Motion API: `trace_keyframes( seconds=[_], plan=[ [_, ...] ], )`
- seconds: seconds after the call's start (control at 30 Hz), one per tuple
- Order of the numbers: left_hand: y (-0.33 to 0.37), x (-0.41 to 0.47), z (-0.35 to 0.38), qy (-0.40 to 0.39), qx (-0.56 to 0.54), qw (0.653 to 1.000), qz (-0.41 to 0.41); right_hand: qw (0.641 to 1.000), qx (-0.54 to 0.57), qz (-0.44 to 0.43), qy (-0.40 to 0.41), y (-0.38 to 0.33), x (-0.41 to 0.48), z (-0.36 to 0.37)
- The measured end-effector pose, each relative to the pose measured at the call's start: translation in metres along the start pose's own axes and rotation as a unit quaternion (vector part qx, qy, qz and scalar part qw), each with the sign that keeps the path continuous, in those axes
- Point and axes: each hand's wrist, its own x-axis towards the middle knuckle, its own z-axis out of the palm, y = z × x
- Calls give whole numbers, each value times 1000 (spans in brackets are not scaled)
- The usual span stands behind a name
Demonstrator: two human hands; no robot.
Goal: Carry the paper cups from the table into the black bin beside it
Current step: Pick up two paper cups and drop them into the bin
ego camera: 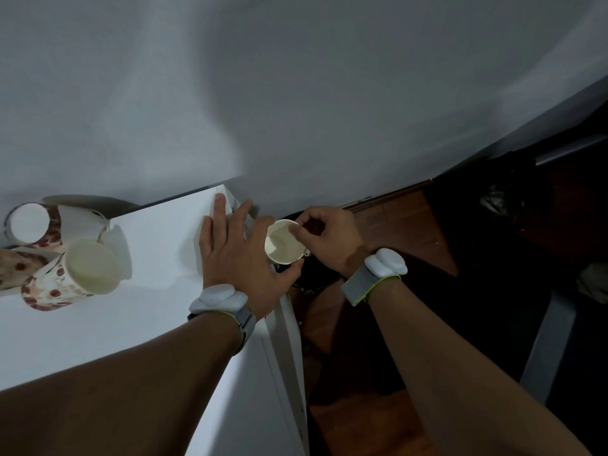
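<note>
My right hand (324,235) pinches the rim of a white paper cup (283,242), held over the dark mouth of the black bin (316,278) just past the table's right edge. My left hand (241,248) lies flat with fingers spread on the white table (158,311) near its far right corner, its thumb close below the cup. Three paper cups with red-brown patterns sit at the table's left: one on its side with its opening toward me (84,274), one further back (31,225), and one cut off by the frame edge (19,264).
A grey-white wall (296,93) rises right behind the table and bin. Brown wooden floor (394,232) shows to the right of the table. Dark furniture or bags (510,225) fill the right side, with a grey metal bar (569,153) above.
</note>
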Motion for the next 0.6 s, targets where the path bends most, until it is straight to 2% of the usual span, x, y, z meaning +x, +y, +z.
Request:
trace_keyframes(
  seconds=[0.1, 0.2, 0.33, 0.43, 0.6],
  plan=[
    [0, 0, 0, 4, -4, 1000, -1, 1000, -24, -9, 7, 3, 0, 2],
    [1, 0, -1, 8, -6, 1000, -3, 999, -37, 17, 35, 14, 0, 6],
    [2, 1, -3, 8, -1, 1000, -5, 989, -41, 116, 82, 39, 1, 9],
    [3, 0, -3, 8, 3, 1000, -9, 967, -43, 218, 123, 64, -1, 7],
    [4, 0, -4, 9, 0, 1000, -7, 934, -72, 317, 148, 88, -14, 8]
  ],
)
